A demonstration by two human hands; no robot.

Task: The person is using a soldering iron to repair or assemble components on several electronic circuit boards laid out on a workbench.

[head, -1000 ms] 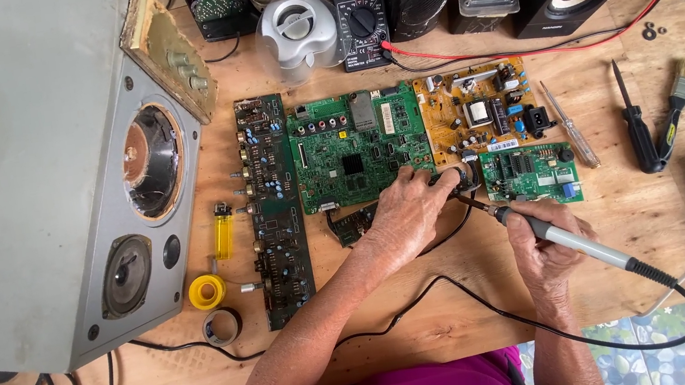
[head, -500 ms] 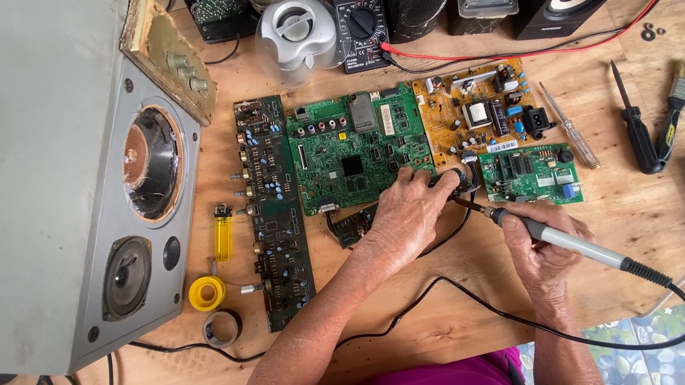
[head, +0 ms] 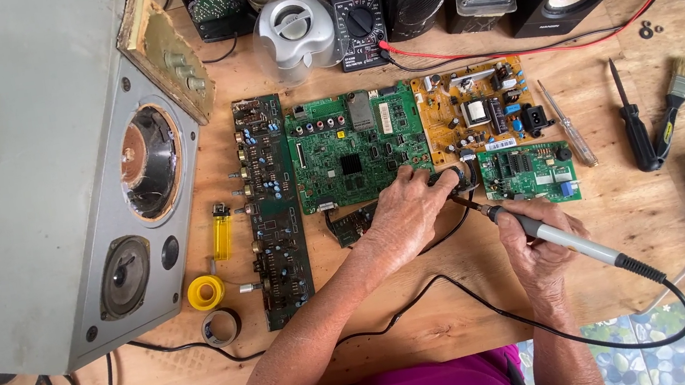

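Pinched in left hand [head: 404, 210]: small black part [head: 446, 178], held at the table's [head: 433, 315] middle between green board [head: 354, 150] and small green board [head: 530, 173]. Right hand [head: 539, 235] grips soldering iron [head: 562, 239], tip touching it. Soldering looks underway, not finished.

The left hand [head: 407, 210] is covering the small black part it is pinching; left of it, the big grey speaker cabinet [head: 4, 171] is running past the frame's edge.
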